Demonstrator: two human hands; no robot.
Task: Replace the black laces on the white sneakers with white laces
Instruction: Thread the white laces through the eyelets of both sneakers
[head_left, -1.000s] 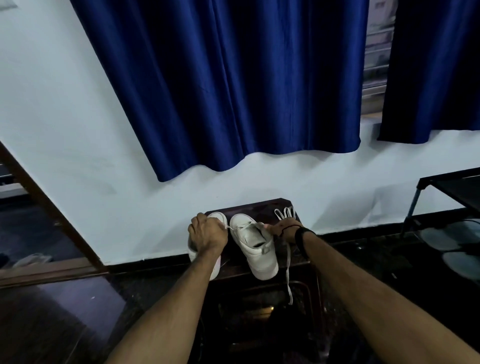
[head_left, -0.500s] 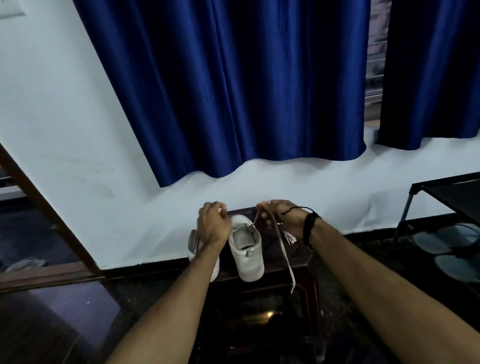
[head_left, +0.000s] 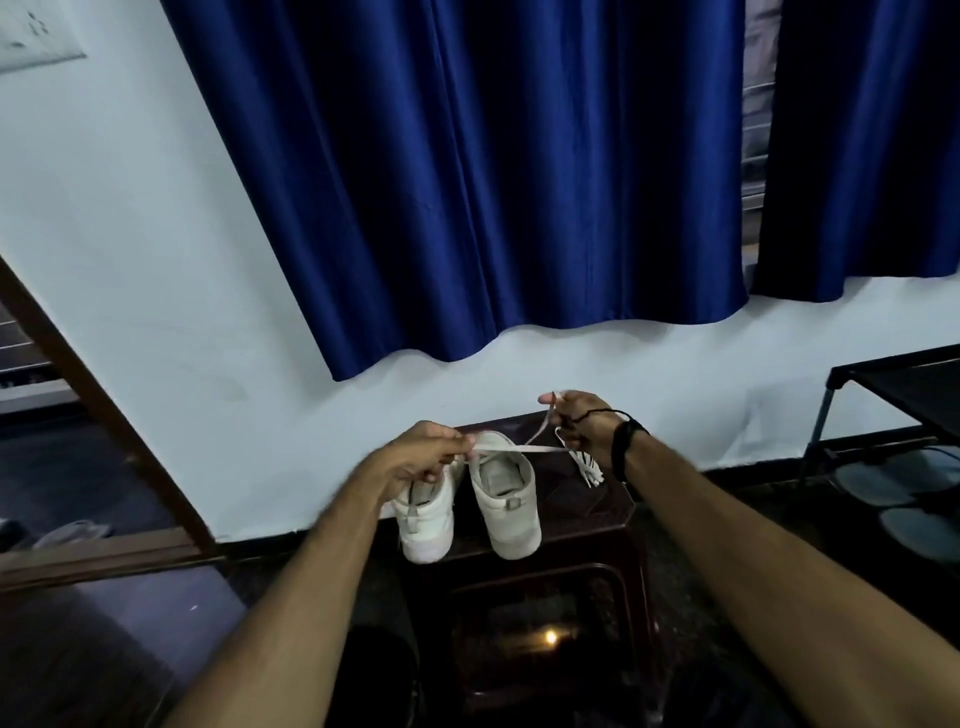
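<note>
Lower centre: left hand (head_left: 423, 457) and right hand (head_left: 584, 426) pinch flat white lace (head_left: 537, 448) over right white sneaker (head_left: 506, 493); lacing underway, next needs threading an eyelet.

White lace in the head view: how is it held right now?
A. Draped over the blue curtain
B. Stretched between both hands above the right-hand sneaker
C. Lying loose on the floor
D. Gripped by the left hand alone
B: the left hand pinches one end of the white lace and the right hand pinches the other, so the lace spans over the right-hand sneaker.
</note>
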